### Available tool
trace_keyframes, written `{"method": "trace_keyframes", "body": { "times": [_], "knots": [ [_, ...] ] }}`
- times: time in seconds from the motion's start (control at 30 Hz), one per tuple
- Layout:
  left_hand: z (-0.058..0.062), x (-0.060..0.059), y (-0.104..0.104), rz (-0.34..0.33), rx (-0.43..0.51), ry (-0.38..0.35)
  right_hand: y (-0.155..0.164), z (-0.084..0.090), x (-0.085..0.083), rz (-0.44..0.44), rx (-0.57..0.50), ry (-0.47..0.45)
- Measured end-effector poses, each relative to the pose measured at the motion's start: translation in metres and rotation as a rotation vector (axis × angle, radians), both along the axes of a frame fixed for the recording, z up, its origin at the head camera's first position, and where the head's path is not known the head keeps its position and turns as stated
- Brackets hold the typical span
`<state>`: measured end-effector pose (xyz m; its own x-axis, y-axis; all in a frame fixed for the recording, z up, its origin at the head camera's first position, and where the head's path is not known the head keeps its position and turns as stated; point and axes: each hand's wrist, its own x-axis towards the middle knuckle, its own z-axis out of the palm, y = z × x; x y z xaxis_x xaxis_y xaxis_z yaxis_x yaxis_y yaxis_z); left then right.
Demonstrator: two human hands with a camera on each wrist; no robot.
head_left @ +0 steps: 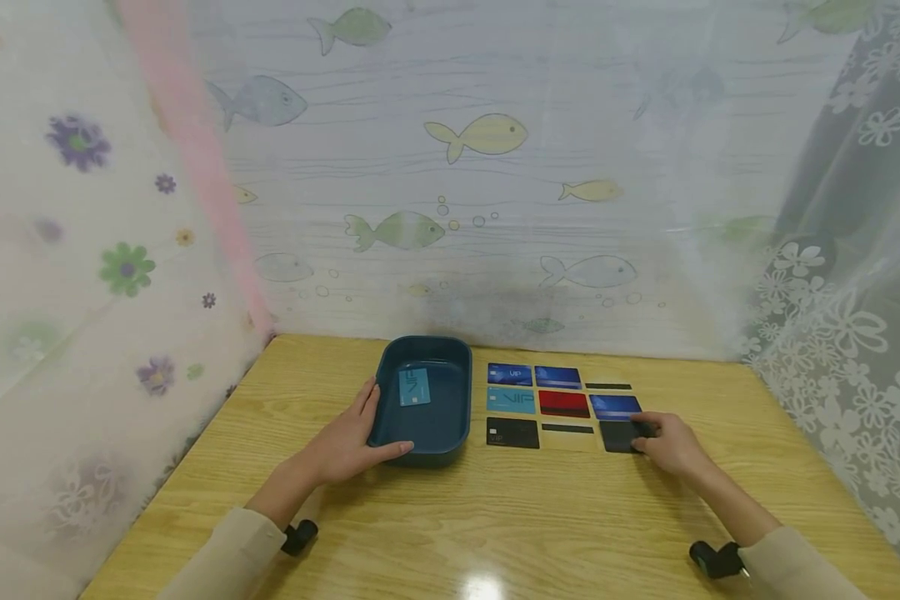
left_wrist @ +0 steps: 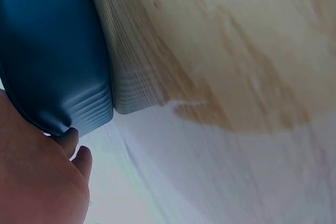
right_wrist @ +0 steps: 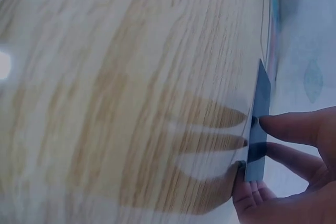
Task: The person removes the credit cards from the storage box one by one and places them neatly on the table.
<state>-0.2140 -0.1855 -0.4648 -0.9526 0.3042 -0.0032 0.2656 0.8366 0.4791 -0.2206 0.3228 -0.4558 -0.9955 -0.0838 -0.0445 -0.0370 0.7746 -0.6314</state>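
Note:
A dark blue rectangular tray [head_left: 424,454] stands on the table, with a light-blue VIP card [head_left: 414,387] lying inside. My left hand [head_left: 337,446] grips its near-left corner, fingers along the left wall and thumb over the near rim. At the right end of the nearest card row, my right hand [head_left: 671,442] pinches a black card [head_left: 617,436]. In the right wrist view, the black card [right_wrist: 261,98] appears nearly edge-on between thumb and fingers. I cannot tell whether it still touches the table.
Cards lie in rows right of the tray: a blue VIP card [head_left: 509,374], a light-blue VIP card [head_left: 510,401], a red card [head_left: 564,404], a blue card [head_left: 615,407] and a black VIP card [head_left: 512,432] among them. A fish-patterned curtain [head_left: 487,275] hangs behind the table.

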Motion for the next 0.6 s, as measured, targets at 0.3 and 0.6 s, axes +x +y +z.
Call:
{"method": "trace_keyframes", "body": {
  "times": [0.3, 0.6],
  "knots": [
    [0.0004, 0.0007, 0.0004, -0.003, 0.001, -0.002, -0.0016, 0.0006, 0.0002, 0.023, 0.012, 0.036],
    [0.0008, 0.0001, 0.0004, -0.004, -0.002, -0.004, -0.0016, -0.0037, 0.0007, 0.059, 0.055, 0.120]
  ]
}}
